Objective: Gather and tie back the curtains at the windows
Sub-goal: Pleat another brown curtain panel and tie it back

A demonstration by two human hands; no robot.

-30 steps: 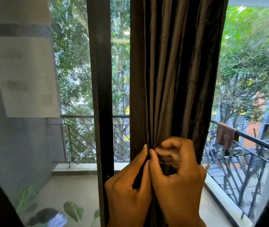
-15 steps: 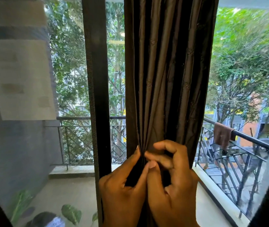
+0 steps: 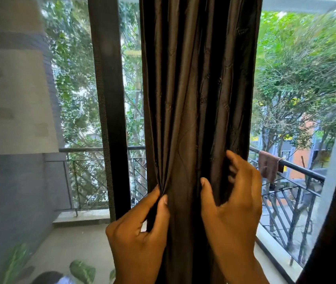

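Two hands are on the fabric as I watch through the head camera. My left hand (image 3: 140,232) pinches a tight bunch of pleats between thumb and forefinger at the left edge of the dark brown, pleated, satin-like curtain (image 3: 200,89), so that hand is clamped on the cloth. My right hand (image 3: 232,203) sits further right, apart from the left, its thumb pressed onto the front of the curtain and its fingers curled round a fold near the right edge; the fingertips are blurred, but the grip on the cloth is plain. The curtain hangs straight down the middle of the view as one gathered column, between the two panes of the window, and runs on below the hands out of sight. Just left of it stands the dark vertical window frame post (image 3: 107,99). Beyond the glass lies a balcony with a black metal railing (image 3: 298,171), and a small brown cloth (image 3: 268,167) is draped over its top rail to the right of the curtain. Green trees (image 3: 302,78) fill the background, and a grey wall (image 3: 9,181) closes the left side.
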